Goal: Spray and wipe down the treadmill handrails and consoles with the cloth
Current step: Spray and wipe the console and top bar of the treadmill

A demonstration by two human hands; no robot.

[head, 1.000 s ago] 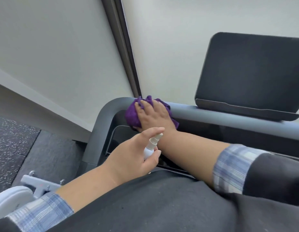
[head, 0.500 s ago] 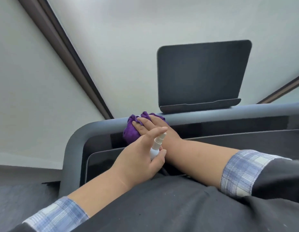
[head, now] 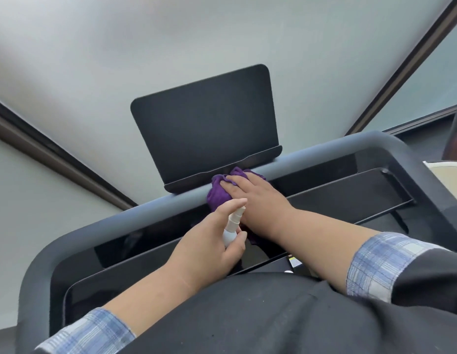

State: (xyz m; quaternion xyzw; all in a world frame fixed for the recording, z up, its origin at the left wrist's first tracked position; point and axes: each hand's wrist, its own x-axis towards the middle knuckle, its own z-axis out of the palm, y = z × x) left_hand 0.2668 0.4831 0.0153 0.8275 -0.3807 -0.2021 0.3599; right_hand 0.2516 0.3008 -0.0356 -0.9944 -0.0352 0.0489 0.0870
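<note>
Tablet stand [head: 209,123] just behind purple cloth [head: 219,192].

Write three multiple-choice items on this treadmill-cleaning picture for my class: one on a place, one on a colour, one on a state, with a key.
1. Where is the cloth?
A. on the floor
B. on the front handrail, just below the screen
C. draped over the top of the screen

2. What colour is the cloth?
A. purple
B. yellow
C. white

3. What is the left hand doing?
A. hanging idle
B. pressing the screen
C. gripping a spray bottle

Key: 1 B, the right hand presses it on the rail under the screen's ledge; 2 A, purple folds show beside the fingers; 3 C, its fingers wrap the bottle, forefinger above the nozzle.
</note>
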